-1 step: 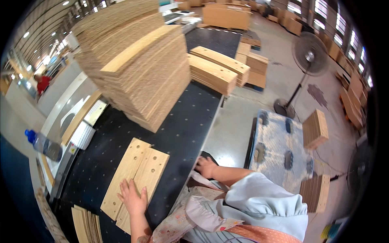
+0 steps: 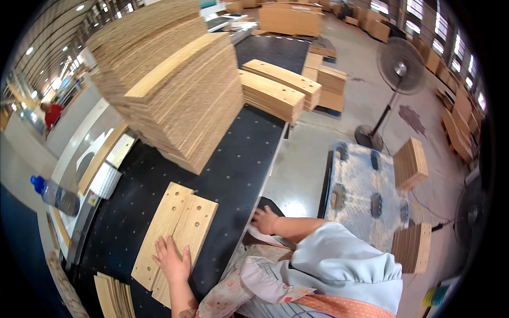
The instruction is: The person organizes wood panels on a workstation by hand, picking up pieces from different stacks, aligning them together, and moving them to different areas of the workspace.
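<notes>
Two pale wooden boards (image 2: 183, 220) with drilled holes lie side by side on the black table (image 2: 239, 159), one set slightly further along than the other. My left hand (image 2: 172, 259) rests flat across both, fingers spread, near their closer end. At the table's right edge is my right hand (image 2: 266, 221), its fingers laid toward the edge and apparently loose, with nothing seen in it. Beside that hand a dark object (image 2: 273, 205) shows, too hidden to name.
A tall stack of boards (image 2: 185, 106) stands further along the table, with drilled board piles (image 2: 273, 98) to its right. Narrow boards (image 2: 114, 297) lie at lower left. A water bottle (image 2: 58, 196) is on the left; a blue pallet (image 2: 355, 196) and a fan (image 2: 400, 69) are on the right.
The view has shifted slightly, so the surroundings sit a little further left. Both hands keep their places on the boards and at the table edge.
</notes>
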Demonstrator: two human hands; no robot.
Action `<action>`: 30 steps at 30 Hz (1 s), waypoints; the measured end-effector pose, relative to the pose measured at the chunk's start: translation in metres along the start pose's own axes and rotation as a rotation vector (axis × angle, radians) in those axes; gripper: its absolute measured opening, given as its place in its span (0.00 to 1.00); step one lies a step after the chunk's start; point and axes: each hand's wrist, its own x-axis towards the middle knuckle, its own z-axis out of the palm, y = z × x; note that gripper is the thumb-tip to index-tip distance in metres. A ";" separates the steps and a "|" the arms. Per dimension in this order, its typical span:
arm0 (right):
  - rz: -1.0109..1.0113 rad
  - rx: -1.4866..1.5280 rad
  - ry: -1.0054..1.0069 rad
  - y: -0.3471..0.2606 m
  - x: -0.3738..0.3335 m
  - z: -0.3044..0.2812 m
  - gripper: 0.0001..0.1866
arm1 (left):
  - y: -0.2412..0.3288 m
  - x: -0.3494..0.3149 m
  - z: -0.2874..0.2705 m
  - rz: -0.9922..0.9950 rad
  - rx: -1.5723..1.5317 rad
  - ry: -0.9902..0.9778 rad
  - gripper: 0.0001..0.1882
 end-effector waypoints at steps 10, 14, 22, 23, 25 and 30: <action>-0.301 0.079 -0.323 -0.073 0.059 0.076 0.21 | 0.001 0.000 0.001 0.017 -0.005 0.039 0.32; -0.329 0.179 -0.284 -0.074 0.049 0.077 0.21 | 0.001 -0.002 0.003 0.022 0.002 0.046 0.32; -0.345 0.297 -0.294 -0.051 0.028 0.058 0.21 | 0.004 -0.002 0.001 0.028 0.023 0.049 0.32; -0.338 0.302 -0.297 -0.048 0.029 0.056 0.21 | 0.005 -0.001 0.001 0.041 0.011 0.052 0.32; -0.338 0.314 -0.306 -0.043 0.030 0.050 0.21 | 0.006 -0.002 0.000 0.029 0.014 0.050 0.32; -0.328 0.339 -0.309 -0.040 0.039 0.041 0.22 | 0.003 -0.005 0.002 0.038 0.026 0.045 0.32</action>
